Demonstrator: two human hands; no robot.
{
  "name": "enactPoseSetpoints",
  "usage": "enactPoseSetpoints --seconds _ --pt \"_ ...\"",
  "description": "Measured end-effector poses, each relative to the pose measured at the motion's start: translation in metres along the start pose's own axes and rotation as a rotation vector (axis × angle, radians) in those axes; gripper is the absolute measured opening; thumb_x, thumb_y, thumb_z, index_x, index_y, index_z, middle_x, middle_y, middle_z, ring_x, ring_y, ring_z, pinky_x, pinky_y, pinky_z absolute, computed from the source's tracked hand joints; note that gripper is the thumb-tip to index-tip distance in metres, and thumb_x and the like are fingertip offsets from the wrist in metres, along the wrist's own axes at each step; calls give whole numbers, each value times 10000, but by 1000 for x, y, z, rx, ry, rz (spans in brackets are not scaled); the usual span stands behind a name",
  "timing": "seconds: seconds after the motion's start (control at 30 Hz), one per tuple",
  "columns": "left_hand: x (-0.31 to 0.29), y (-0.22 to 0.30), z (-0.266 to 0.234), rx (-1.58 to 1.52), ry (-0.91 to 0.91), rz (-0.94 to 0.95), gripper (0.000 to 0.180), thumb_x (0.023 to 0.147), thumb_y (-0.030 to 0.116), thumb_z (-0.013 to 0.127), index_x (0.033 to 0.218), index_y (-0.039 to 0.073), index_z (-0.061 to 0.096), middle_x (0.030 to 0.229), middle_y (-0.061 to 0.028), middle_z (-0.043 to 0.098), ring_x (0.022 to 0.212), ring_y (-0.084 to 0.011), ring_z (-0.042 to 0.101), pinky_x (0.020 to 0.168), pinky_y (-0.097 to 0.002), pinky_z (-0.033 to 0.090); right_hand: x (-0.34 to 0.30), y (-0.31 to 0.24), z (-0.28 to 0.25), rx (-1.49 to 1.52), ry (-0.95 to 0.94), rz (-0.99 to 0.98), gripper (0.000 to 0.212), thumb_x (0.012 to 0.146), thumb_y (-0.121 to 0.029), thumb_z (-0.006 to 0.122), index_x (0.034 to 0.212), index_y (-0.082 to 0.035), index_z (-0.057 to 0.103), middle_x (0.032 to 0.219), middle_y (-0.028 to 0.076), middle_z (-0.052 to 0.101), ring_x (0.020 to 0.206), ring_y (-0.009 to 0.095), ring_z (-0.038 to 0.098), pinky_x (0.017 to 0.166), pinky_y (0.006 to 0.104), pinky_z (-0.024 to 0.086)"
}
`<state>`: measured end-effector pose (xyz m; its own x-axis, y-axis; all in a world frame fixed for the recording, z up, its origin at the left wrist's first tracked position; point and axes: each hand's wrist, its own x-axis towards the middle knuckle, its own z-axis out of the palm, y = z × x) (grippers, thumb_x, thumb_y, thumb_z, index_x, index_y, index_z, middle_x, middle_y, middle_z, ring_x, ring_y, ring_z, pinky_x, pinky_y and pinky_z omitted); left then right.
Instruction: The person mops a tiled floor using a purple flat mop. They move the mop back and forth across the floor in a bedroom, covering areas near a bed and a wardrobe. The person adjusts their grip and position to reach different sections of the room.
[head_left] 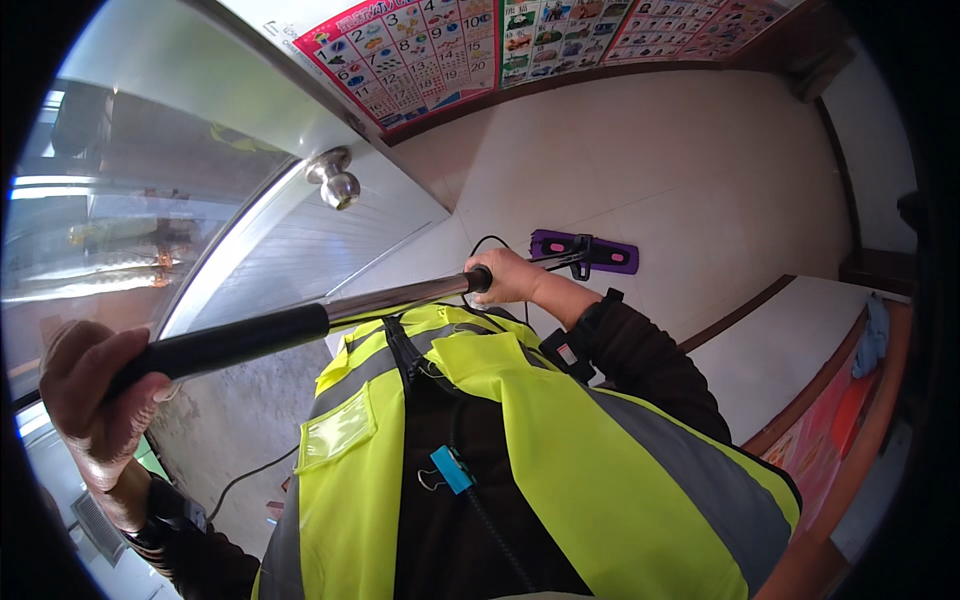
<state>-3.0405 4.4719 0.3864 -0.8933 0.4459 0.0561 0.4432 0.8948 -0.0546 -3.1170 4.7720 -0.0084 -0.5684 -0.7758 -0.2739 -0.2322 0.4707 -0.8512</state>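
My left hand [90, 385] is closed around the upper end of a long mop handle, on its black grip [240, 340]. Farther down the pole, past the shiny metal section [400, 300], my right hand [508, 276] is wrapped round the shaft. Beyond that hand, the purple flat mop head [612, 257] with pink spots rests on the pale floor. A black hinged joint links it to the pole. The handle slants across in front of my yellow safety vest [560, 450].
On the left stands a door with a round metal knob [338, 186] and glossy panel. Picture charts [420, 60] hang at the far side. To the right is a wood-edged white surface [765, 350], with a blue cloth [873, 335] near its end. A black cable [240, 480] runs at lower left.
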Motion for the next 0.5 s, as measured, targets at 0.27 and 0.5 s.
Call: enactPoseSetpoints --seconds 0.27,0.5 --pt "13 -11 1 -8 -5 -15 401 697 311 717 886 -25 607 664 -96 493 569 -186 473 496 -288 343 3 -1 -13 23 25 38 276 581 -180 705 812 -92 584 696 114 595 709 300 592 655 361 468" --pt "-5 -4 2 -137 -159 -106 328 784 193 628 1032 -12 562 814 -111 489 664 -181 458 602 -282 366 0 -2 -14 -99 -20 57 278 602 -167 710 838 -93 582 746 124 604 752 308 594 688 368 472"
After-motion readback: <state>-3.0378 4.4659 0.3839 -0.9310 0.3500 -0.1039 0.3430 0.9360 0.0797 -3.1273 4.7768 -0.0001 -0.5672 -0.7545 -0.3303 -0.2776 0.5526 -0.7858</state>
